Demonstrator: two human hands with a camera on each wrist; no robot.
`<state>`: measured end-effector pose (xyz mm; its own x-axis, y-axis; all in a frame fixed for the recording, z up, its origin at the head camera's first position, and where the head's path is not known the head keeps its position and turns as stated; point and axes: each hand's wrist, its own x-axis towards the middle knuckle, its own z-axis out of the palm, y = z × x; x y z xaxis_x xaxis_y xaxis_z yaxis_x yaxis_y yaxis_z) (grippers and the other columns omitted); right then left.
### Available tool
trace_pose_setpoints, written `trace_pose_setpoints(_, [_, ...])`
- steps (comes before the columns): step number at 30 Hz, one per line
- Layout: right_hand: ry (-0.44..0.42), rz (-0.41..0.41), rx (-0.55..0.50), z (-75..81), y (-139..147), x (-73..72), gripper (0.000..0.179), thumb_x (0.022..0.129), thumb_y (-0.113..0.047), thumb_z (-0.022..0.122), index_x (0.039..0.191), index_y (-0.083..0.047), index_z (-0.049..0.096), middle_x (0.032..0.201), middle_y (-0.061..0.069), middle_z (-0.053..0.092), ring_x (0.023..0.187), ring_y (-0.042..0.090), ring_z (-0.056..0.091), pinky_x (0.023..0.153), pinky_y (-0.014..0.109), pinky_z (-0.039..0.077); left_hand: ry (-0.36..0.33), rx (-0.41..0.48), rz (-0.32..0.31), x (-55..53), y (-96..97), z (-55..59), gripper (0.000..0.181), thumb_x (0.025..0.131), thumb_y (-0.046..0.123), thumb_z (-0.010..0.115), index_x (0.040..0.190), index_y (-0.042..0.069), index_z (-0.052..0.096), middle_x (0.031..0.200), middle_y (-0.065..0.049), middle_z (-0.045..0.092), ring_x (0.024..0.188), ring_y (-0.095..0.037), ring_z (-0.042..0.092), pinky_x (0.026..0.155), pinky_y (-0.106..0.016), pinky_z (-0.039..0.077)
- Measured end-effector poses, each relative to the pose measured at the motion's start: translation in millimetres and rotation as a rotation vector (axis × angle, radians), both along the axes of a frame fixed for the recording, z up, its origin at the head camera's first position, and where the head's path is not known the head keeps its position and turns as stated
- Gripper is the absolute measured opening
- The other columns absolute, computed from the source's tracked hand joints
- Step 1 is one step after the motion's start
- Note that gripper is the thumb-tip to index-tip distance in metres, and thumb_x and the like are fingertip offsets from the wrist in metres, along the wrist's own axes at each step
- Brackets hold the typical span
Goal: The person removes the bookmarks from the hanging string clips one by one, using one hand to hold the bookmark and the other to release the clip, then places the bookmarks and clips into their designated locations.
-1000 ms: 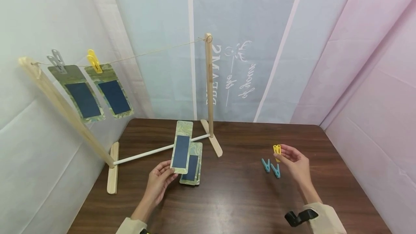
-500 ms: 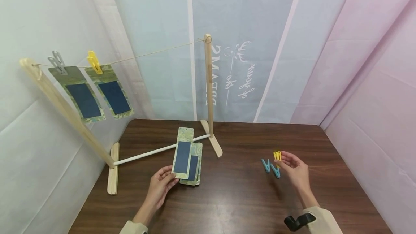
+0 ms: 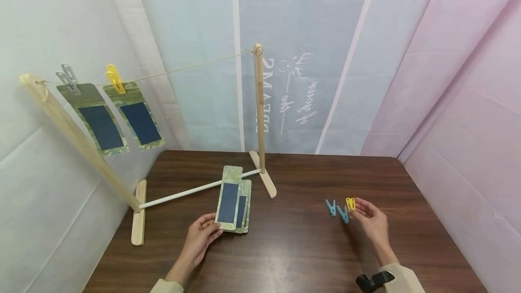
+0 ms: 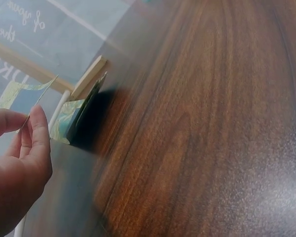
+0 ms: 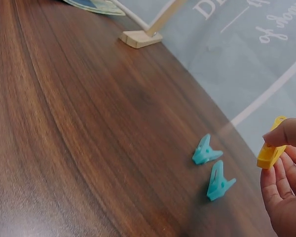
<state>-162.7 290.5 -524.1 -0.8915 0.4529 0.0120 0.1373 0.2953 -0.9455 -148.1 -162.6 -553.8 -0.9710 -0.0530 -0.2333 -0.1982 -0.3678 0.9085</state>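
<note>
My left hand (image 3: 201,238) pinches the lower left corner of a green-patterned card (image 3: 229,202) with a dark blue panel. The left wrist view shows this card (image 4: 38,101) edge-on between thumb and fingers. It overlaps a small stack of similar cards (image 3: 246,211) on the table. At the right, my right hand (image 3: 372,225) pinches a yellow clothespin (image 3: 350,204) between thumb and fingers. In the right wrist view the yellow clothespin (image 5: 271,148) is raised beside two blue clothespins (image 5: 207,150) lying on the table.
A wooden stand with a left post (image 3: 81,141) and a right post (image 3: 259,112) carries a string (image 3: 195,65). Two cards hang at its left end, one under a grey clothespin (image 3: 68,79), one under a yellow clothespin (image 3: 116,79). A white rod (image 3: 183,194) joins the stand's feet.
My left hand and its card have lowered toward the stack. My right hand has come down with the yellow clothespin, now just right of the blue ones. Both grips stay the same.
</note>
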Motion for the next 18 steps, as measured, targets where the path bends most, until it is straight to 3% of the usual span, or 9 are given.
trace_pose_setpoints(9, [-0.061, 0.011, 0.002, -11.3, 7, 3.9, 0.044, 0.087, -0.006, 0.072, 0.127, 0.004, 0.057, 0.119, 0.021, 0.06, 0.082, -0.003, 0.057, 0.07, 0.012, 0.051, -0.028, -0.015, 0.016, 0.1, -2.2, -6.0, 0.036, 0.09, -0.012, 0.057, 0.124, -0.014, 0.046, 0.09, -0.011, 0.062, 0.082, -0.017, 0.063, 0.077, -0.032, 0.058])
trace_pose_setpoints(18, [-0.089, -0.014, 0.174, -20.8, 9, 9.0, 0.041, 0.084, -0.005, 0.074, 0.122, 0.005, 0.06, 0.113, 0.024, 0.064, 0.074, -0.006, 0.056, 0.063, 0.01, 0.051, -0.028, -0.072, 0.022, -1.4, -2.6, -8.0, 0.036, 0.088, -0.014, 0.058, 0.123, -0.014, 0.046, 0.088, -0.011, 0.061, 0.079, -0.017, 0.063, 0.076, -0.032, 0.058])
